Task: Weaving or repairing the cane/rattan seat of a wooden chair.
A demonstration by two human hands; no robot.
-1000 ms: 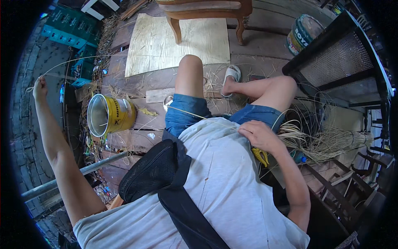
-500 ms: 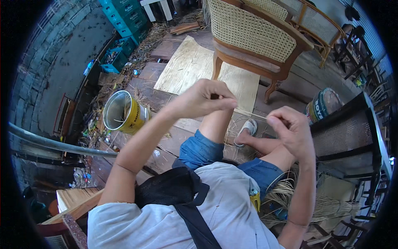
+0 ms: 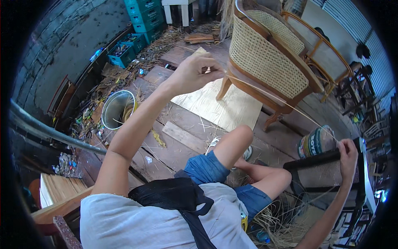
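A thin, pale rattan strand (image 3: 278, 98) stretches between my two hands, sloping down from left to right. My left hand (image 3: 195, 74), raised ahead of me, pinches one end between thumb and fingertips. Far out to the right, my right hand (image 3: 348, 159) grips the other part of the strand, its fingers closed. Behind the strand stands a wooden chair with a woven cane back (image 3: 267, 54). A dark-framed chair with a mesh panel (image 3: 319, 174) lies just beneath my right hand.
A yellow bucket (image 3: 119, 110) with coiled strands stands left. Loose strands (image 3: 275, 222) lie by my right side. A plywood sheet (image 3: 219, 106) lies under the cane chair. A labelled pail (image 3: 315, 143) stands right. Teal crates (image 3: 143, 16) are stacked at the back left, beside litter.
My hands have moved far apart, the right going outward and down, the left slightly up and left. Much more of the strand now shows between them. My view has shifted.
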